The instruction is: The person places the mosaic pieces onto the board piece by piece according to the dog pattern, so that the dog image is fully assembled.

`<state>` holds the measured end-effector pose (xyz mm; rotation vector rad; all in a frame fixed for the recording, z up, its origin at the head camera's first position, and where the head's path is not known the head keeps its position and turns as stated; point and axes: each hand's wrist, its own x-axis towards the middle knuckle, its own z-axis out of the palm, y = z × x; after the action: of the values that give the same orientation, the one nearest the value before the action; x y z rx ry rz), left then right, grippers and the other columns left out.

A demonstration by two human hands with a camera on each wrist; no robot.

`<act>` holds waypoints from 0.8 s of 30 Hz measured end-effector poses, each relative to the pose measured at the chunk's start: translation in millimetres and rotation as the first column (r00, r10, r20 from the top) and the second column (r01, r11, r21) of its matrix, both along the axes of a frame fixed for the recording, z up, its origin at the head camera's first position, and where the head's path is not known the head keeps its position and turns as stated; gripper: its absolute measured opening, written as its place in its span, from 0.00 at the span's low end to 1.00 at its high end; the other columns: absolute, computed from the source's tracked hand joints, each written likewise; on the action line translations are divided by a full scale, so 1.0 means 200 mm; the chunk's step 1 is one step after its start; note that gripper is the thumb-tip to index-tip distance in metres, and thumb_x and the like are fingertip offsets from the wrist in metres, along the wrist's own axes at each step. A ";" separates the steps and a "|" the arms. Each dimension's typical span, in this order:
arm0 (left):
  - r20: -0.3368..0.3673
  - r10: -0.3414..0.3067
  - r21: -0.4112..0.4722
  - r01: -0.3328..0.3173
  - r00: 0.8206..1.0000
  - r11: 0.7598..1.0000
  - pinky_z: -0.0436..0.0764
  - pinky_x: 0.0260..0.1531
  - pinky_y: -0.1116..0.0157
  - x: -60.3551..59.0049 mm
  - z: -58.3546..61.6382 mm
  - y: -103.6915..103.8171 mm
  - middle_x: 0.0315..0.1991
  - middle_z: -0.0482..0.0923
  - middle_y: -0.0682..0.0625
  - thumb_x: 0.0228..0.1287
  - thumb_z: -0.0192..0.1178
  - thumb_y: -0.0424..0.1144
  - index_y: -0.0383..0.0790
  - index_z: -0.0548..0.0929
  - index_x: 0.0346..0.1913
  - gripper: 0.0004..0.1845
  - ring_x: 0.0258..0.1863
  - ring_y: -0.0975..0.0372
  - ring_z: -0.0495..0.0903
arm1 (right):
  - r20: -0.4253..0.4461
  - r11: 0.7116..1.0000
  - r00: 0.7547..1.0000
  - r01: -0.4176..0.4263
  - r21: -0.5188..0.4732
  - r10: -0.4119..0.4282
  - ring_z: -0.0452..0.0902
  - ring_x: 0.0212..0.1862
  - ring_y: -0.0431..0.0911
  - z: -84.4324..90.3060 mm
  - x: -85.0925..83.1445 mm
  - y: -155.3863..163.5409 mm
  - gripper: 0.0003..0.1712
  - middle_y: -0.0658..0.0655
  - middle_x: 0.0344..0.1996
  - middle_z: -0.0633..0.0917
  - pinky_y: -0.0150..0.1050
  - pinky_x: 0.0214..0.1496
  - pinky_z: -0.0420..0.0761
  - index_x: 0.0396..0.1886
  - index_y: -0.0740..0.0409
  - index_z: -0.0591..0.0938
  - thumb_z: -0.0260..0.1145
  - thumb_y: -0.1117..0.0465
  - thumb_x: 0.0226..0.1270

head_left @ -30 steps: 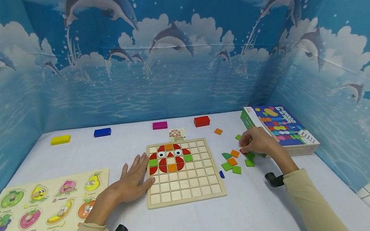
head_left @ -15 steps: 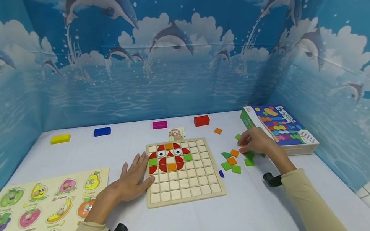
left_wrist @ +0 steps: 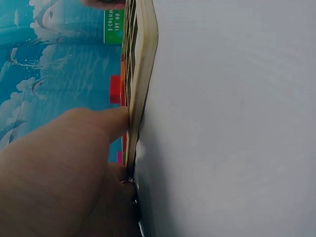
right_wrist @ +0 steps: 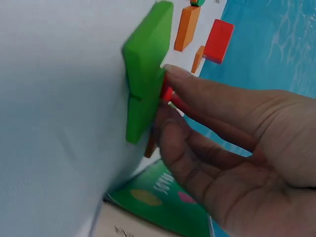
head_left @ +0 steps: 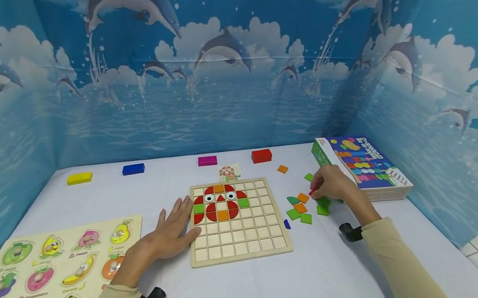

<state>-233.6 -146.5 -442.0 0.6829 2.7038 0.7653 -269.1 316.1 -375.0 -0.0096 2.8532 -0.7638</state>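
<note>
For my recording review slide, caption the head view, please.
Left hand touching a wooden grid board, right hand pinching a red piece beside loose green and orange tiles.

Red piece (right_wrist: pixel 167 92), pale gridded board (head_left: pixel 237 224)

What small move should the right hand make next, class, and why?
Probably lift the red piece clear of the green pieces and carry it toward the grid board: the right hand appears to pinch it, the left hand touches the board's left edge, and many of the board's cells are bare.
</note>
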 end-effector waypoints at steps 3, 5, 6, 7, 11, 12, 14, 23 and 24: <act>-0.005 0.004 -0.005 -0.004 1.000 1.000 0.29 0.82 0.37 0.00 0.00 0.00 0.90 0.37 0.41 0.83 0.54 0.55 0.36 0.43 0.88 0.47 0.88 0.45 0.32 | -0.024 0.999 1.000 -0.001 -0.051 0.000 0.81 0.35 0.50 -0.02 -0.01 -0.03 0.11 0.61 0.36 0.90 0.37 0.40 0.86 0.46 0.69 0.91 0.79 0.69 0.67; -0.007 0.005 -0.005 -0.005 1.000 1.000 0.29 0.82 0.37 0.00 0.00 0.00 0.90 0.37 0.41 0.83 0.54 0.55 0.36 0.43 0.88 0.47 0.88 0.45 0.33 | -0.031 0.995 1.000 0.005 -0.099 -0.008 0.82 0.35 0.49 -0.03 -0.02 -0.06 0.13 0.61 0.38 0.90 0.36 0.39 0.86 0.50 0.69 0.91 0.78 0.69 0.68; -0.007 0.006 -0.004 -0.006 1.000 1.000 0.29 0.82 0.37 0.00 0.00 0.00 0.90 0.37 0.41 0.83 0.55 0.55 0.36 0.43 0.88 0.47 0.88 0.45 0.33 | -0.029 0.993 0.999 0.010 -0.120 -0.013 0.82 0.36 0.49 -0.04 -0.02 -0.06 0.14 0.61 0.39 0.91 0.35 0.40 0.86 0.51 0.69 0.91 0.78 0.69 0.68; -0.008 0.006 -0.002 -0.006 1.000 1.000 0.29 0.82 0.37 0.00 0.00 0.00 0.90 0.37 0.41 0.83 0.55 0.54 0.36 0.43 0.88 0.47 0.88 0.45 0.33 | -0.030 0.991 1.000 0.006 -0.136 -0.010 0.83 0.36 0.49 -0.04 -0.02 -0.07 0.15 0.61 0.40 0.91 0.34 0.40 0.87 0.52 0.69 0.90 0.78 0.68 0.68; -0.005 0.003 0.004 -0.003 1.000 1.000 0.29 0.82 0.37 0.00 0.00 0.00 0.90 0.37 0.41 0.83 0.54 0.54 0.36 0.43 0.88 0.47 0.88 0.46 0.33 | -0.022 0.984 1.000 -0.007 -0.177 0.003 0.83 0.38 0.48 -0.06 -0.03 -0.06 0.17 0.60 0.41 0.92 0.33 0.40 0.85 0.54 0.67 0.91 0.79 0.67 0.68; -0.004 0.003 0.004 -0.003 1.000 1.000 0.29 0.82 0.37 0.00 0.00 0.00 0.90 0.37 0.42 0.83 0.54 0.55 0.36 0.43 0.88 0.47 0.88 0.46 0.32 | -0.020 0.983 1.000 -0.014 -0.184 0.010 0.82 0.38 0.48 -0.07 -0.03 -0.06 0.17 0.59 0.41 0.92 0.33 0.40 0.84 0.54 0.66 0.91 0.79 0.66 0.68; -0.001 0.003 0.003 -0.003 1.000 1.000 0.28 0.82 0.37 0.01 0.00 0.00 0.90 0.36 0.42 0.83 0.54 0.55 0.36 0.43 0.88 0.47 0.88 0.46 0.32 | -0.017 0.980 0.999 -0.034 -0.197 0.031 0.81 0.37 0.48 -0.07 -0.03 -0.04 0.16 0.59 0.41 0.91 0.34 0.38 0.83 0.54 0.66 0.91 0.79 0.66 0.68; -0.013 0.002 0.002 -0.002 1.000 1.000 0.29 0.82 0.38 0.01 0.00 0.00 0.90 0.37 0.41 0.83 0.54 0.55 0.36 0.43 0.88 0.47 0.88 0.46 0.33 | -0.013 0.967 0.996 -0.091 -0.238 0.090 0.78 0.37 0.49 -0.09 -0.04 0.01 0.16 0.59 0.42 0.89 0.31 0.37 0.82 0.55 0.68 0.90 0.76 0.72 0.69; -0.014 0.002 0.002 -0.002 1.000 1.000 0.29 0.82 0.38 0.01 0.00 0.00 0.90 0.37 0.41 0.83 0.54 0.55 0.36 0.43 0.88 0.47 0.88 0.46 0.33 | -0.015 0.968 0.996 -0.093 -0.234 0.093 0.78 0.37 0.49 -0.09 -0.04 0.01 0.16 0.59 0.41 0.89 0.31 0.36 0.81 0.55 0.68 0.90 0.76 0.72 0.69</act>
<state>-232.6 -146.9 -442.5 0.6887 2.7169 0.7666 -278.0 318.2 -393.6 -0.1767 2.7256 -1.0756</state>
